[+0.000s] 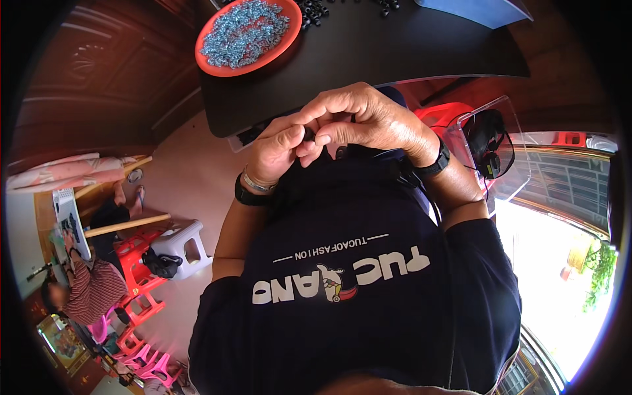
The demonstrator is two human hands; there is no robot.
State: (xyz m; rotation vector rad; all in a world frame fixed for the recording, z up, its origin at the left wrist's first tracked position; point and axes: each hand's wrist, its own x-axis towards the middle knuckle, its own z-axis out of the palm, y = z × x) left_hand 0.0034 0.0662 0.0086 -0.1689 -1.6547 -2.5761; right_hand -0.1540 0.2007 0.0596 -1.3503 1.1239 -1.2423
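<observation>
Close in front of my chest, below the table's near edge, both hands meet fingertip to fingertip. A small black part (308, 133) is pinched between them, mostly covered by the fingers, so its exact shape is hidden. My left hand (276, 150) grips it with the thumb on top. From the other side, my right hand (365, 117) curls over, its thumb and forefinger closed at the same part. On the table beyond lie an orange-red plate (227, 72) heaped with small shiny bluish metal pieces (247, 33), and several loose small black parts (315, 13).
The black table (401, 49) bears a grey-blue bin (477, 10) at the far right. Right of me, a clear plastic box (517, 155) holds black cabled gear on a red stool (441, 115). At left, another person (99, 289) sits near red stools (141, 263) and a grey stool (187, 249).
</observation>
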